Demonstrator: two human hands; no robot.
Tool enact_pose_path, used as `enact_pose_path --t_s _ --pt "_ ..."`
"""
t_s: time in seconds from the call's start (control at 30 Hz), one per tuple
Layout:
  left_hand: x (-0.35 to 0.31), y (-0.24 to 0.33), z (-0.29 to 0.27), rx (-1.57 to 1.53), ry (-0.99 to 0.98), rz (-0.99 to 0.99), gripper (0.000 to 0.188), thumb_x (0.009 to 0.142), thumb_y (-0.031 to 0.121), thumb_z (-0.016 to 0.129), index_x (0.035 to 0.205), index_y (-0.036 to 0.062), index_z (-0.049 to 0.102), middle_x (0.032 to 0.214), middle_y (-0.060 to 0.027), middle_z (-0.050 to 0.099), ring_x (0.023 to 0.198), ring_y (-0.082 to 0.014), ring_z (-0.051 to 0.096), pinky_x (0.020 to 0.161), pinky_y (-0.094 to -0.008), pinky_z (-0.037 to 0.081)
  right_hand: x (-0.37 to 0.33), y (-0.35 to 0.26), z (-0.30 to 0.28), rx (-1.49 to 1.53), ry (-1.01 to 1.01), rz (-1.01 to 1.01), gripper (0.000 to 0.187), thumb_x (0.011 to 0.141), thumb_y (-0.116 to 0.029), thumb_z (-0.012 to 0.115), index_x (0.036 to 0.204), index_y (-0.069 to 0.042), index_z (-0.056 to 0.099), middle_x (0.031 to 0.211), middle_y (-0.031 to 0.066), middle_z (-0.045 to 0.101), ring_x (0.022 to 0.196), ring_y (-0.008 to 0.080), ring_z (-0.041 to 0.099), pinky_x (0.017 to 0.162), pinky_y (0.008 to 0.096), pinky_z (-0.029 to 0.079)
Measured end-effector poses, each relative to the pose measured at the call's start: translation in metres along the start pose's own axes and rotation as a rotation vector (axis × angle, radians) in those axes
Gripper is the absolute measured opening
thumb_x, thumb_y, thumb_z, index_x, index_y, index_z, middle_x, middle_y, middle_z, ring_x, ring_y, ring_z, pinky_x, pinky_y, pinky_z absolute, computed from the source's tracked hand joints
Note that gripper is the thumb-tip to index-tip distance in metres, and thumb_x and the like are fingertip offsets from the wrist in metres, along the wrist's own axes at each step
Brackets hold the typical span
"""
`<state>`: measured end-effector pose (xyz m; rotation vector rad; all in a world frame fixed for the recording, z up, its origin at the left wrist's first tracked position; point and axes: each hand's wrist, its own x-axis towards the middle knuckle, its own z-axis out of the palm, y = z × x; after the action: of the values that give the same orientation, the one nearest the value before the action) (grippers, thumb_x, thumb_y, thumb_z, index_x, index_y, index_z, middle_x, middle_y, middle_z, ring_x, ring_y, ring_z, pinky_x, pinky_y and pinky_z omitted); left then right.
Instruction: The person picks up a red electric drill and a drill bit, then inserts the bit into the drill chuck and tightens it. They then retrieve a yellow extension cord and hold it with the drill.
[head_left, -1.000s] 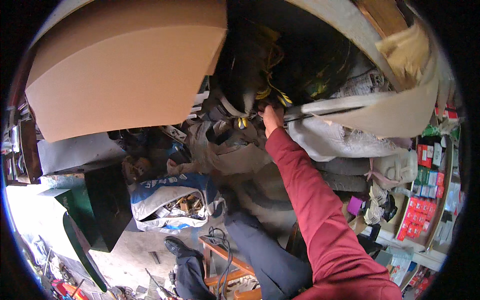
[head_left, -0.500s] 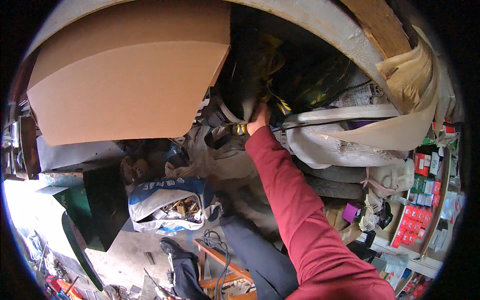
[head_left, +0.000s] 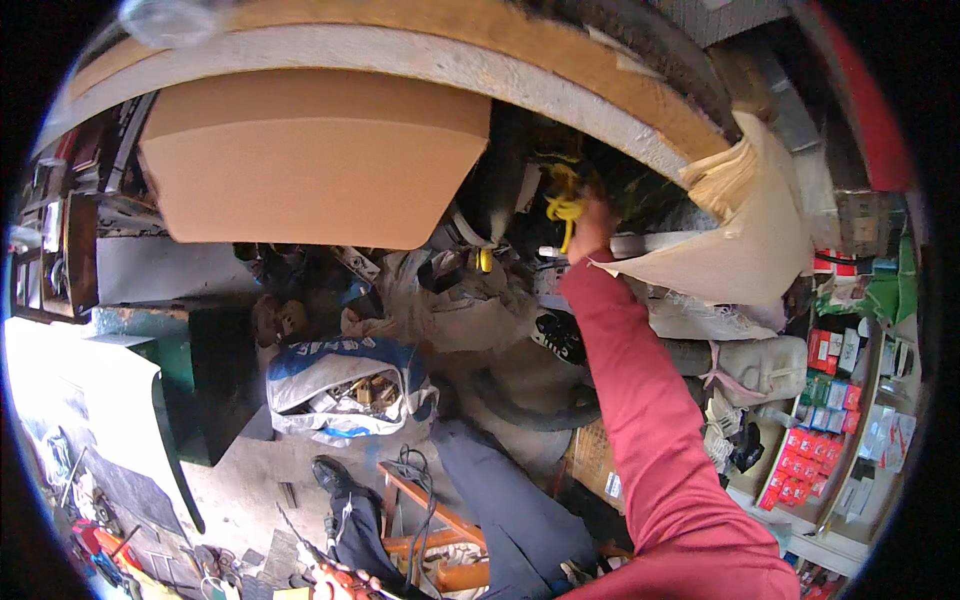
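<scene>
My right arm, in a red sleeve, reaches up and forward into a dark space under a shelf. My right hand [head_left: 593, 228] is there beside a looped yellow cord [head_left: 565, 208]. Shadow and blur hide its fingers, so whether it grips the cord does not show. A short white-ended piece [head_left: 548, 252] lies just left of the wrist. Further left, a small yellow item [head_left: 485, 260] sits by a grey curved object. Cream cloth or sheet [head_left: 745, 240] hangs right of the hand, partly next to the forearm. My left hand is out of the picture.
A large cardboard box [head_left: 310, 170] fills the upper left under the shelf edge [head_left: 420, 55]. Below stand a dark green metal box [head_left: 215, 375] and an open white-blue bag [head_left: 290, 395] of small metal parts. A wooden frame [head_left: 440, 505] is by my legs; shelves with red boxes [head_left: 800, 465] stand right.
My right hand has moved right, away from the small yellow item, to the yellow cord. The view has shifted, and a dark shoe with white stripes now shows left of my forearm.
</scene>
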<state>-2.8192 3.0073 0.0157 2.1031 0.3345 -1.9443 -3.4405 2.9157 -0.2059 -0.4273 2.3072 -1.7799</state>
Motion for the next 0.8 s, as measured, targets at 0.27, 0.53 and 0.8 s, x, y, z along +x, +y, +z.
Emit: enact_pose_path --t_s 0.27,0.53,0.8 --pt "-0.018 -0.004 -0.048 -0.126 -0.248 0.112 0.049 0.094 0.057 0.055 0.122 0.0169 0.058 0.103 -0.0106 0.063 0.087 -0.0283 0.062 0.07 -0.0411 0.054 -0.141 -0.109 -0.109 0.311 0.02 0.258 0.03 0.089 -0.01 0.062 0.118 -0.002 0.065 0.116 0.006 0.066 0.108 0.019 0.063 0.095 0.0346 0.049" --pt "-0.051 -0.002 -0.117 -0.37 -0.414 0.293 0.044 0.088 0.037 0.068 0.121 0.0109 0.056 0.101 -0.0103 0.064 0.09 -0.0326 0.063 0.073 -0.046 0.055 -0.273 -0.209 -0.16 0.167 -0.071 0.379 0.033 0.094 -0.014 0.051 0.122 -0.001 0.063 0.117 0.0074 0.068 0.112 0.0192 0.064 0.1 0.0354 0.05" --pt "-0.097 -0.011 -0.192 -0.493 -0.501 0.505 0.051 0.084 0.044 0.069 0.119 0.0108 0.053 0.1 -0.0147 0.062 0.085 -0.033 0.065 0.063 -0.0443 0.059 -0.337 -0.307 -0.155 0.004 -0.271 0.23 0.032 0.092 -0.007 0.053 0.121 0.003 0.063 0.111 0.0095 0.069 0.096 0.0187 0.067 0.088 0.031 0.054"
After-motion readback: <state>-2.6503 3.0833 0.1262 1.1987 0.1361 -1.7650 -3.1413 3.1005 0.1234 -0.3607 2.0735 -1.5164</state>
